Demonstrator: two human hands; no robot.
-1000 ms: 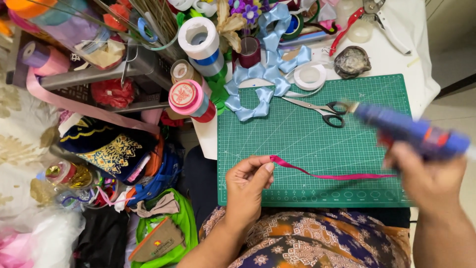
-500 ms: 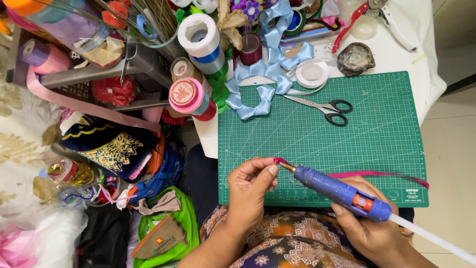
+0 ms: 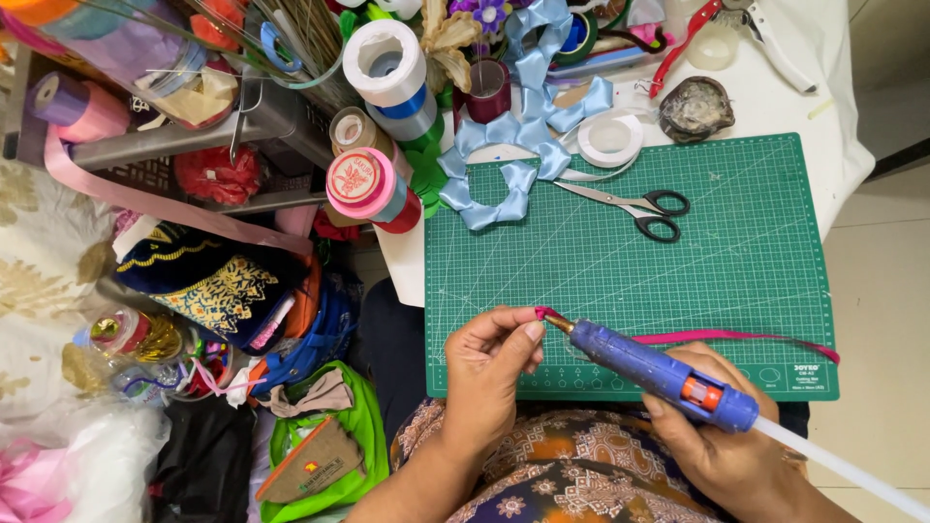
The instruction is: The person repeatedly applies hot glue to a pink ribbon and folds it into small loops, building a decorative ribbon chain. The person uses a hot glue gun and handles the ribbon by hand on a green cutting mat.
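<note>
My left hand point(image 3: 492, 363) pinches the end of a narrow pink ribbon point(image 3: 736, 336) over the near edge of a green cutting mat point(image 3: 736, 232). My right hand point(image 3: 722, 441) grips a blue hot glue gun point(image 3: 659, 373) with a white glue stick out the back. Its metal nozzle touches the ribbon end right beside my left fingertips. The rest of the ribbon trails to the right across the mat.
Black-handled scissors point(image 3: 630, 206) lie on the mat's far part. A light blue ribbon bow chain point(image 3: 513, 145), a white tape roll point(image 3: 610, 138) and several ribbon spools point(image 3: 373, 184) crowd the table's far left. Red-handled pliers point(image 3: 693, 34) lie at the back. Bags and fabric fill the floor at left.
My right hand brought the glue gun down from the right side of the mat to the ribbon end held by my left hand. The nozzle now touches that end.
</note>
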